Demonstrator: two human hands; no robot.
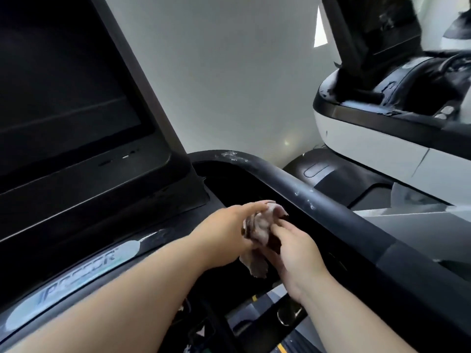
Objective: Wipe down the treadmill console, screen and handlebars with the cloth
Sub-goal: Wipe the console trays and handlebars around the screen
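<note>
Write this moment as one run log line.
left hand: holds cloth | right hand: pinches cloth | place: beside handlebar | handlebar: white specks

You were in a gym, plain as day: a treadmill's big dark screen (63, 98) rose at your left, its black handlebar (318, 200) swept across ahead, and a second white-and-black machine (369, 138) stood alongside, against a bare white wall (229, 72).

Two arms are seen now, and both are bare. The left forearm (127, 289) is uncovered from the frame's lower edge up to the wrist, and the right forearm (344, 314) likewise. The left hand (225, 231) is shown from the back, slightly blurred. On the right hand (298, 253) tendon lines and knuckles are made out. What is worn higher up cannot be told.
</note>
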